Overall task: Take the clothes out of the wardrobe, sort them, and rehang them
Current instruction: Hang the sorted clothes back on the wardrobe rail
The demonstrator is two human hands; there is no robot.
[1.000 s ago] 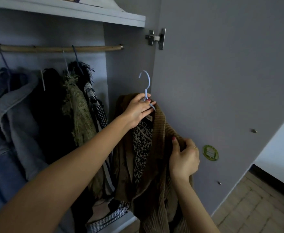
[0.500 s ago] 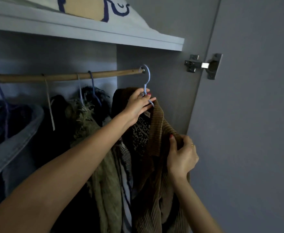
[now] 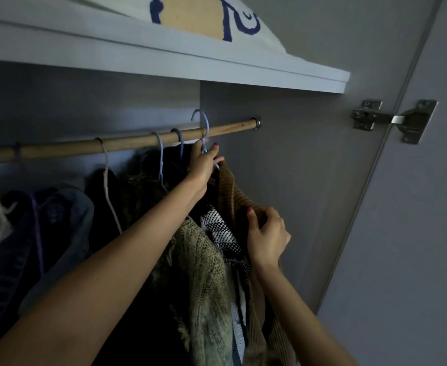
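Brown corduroy jacket (image 3: 233, 191) hangs on a pale blue hanger (image 3: 203, 133) that I'm holding up at the wooden rail (image 3: 127, 143), near its right end. My left hand (image 3: 203, 167) pinches the hanger's neck just under the hook, fingers curled round it; the hook's curve sits above the rail, w/ its tip over the top of it. Can't tell if the hook is bearing on the wood or just off it. My right hand (image 3: 267, 236) grips the jacket's shoulder/collar fabric lower down & to the right, thumb on the cloth, a ring on one finger.

Left of the jacket, already on the rail: a black-and-white mesh top (image 3: 222, 233), an olive knit cardigan (image 3: 203, 281) touching it, then dark garments (image 3: 103, 202), then a denim jacket (image 3: 66, 220) further left. Two more blue hanger hooks (image 3: 169, 143) are over the rail just left of my left hand.

Above, white shelf (image 3: 217, 62) carries a cushion (image 3: 196, 14) w/ a yellow & blue print. At right the open wardrobe door (image 3: 415, 233) joins the side panel by a metal hinge (image 3: 394, 120).
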